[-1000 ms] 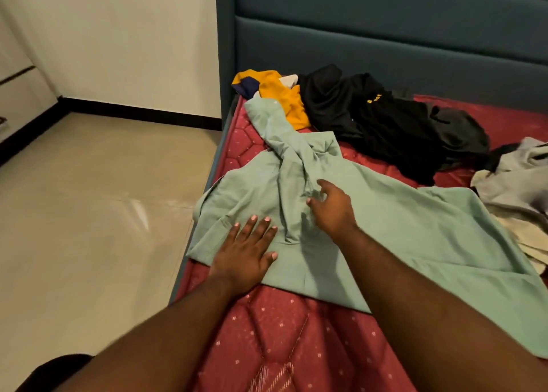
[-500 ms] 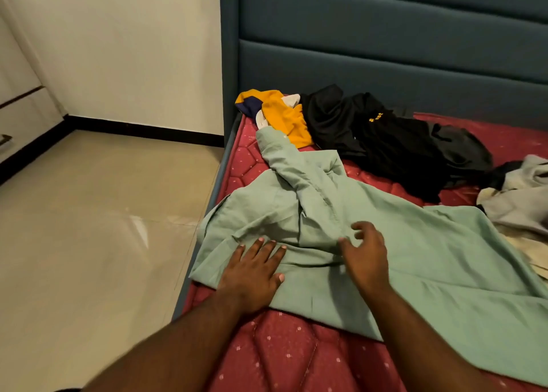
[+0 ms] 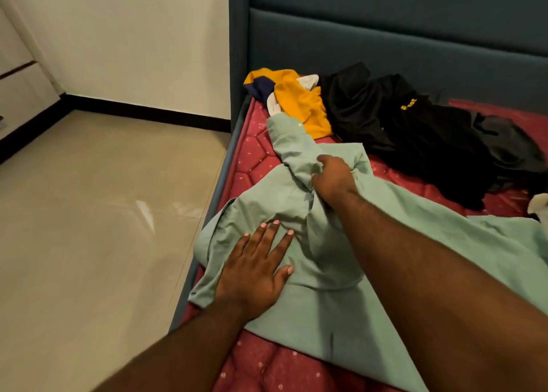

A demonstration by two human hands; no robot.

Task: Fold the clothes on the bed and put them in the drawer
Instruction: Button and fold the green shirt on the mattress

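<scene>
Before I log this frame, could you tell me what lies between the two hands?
In the head view, only bunched folds of the pale green cotton shirt lie between the flat left hand and gripping right hand.

Right hand (image 3: 333, 178) moved up, gripping the sleeve (image 3: 292, 145).

One head-worn wide-angle camera looks forward and down from close above the near left corner of the bed (image 3: 261, 365), facing the headboard (image 3: 385, 30); both forearms reach in from the bottom edge, and the floor (image 3: 89, 213) fills the left half of the view
</scene>
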